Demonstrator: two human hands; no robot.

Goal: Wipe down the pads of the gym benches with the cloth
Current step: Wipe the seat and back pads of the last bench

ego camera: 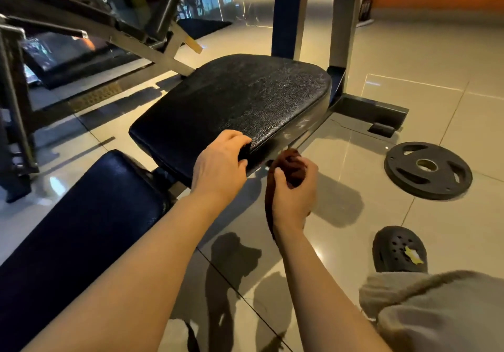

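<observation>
Brown cloth (286,166) bunched in right hand (293,196) just off seat pad's (234,100) near edge, left hand (221,166) curled over that edge; loose tail may drag on floor.

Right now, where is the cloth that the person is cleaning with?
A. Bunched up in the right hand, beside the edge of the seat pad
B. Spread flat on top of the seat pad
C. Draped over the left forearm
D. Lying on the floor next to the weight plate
A. The dark reddish cloth is bunched in the right hand, just off the near edge of the seat pad, while the left hand grips that pad's corner.
</observation>
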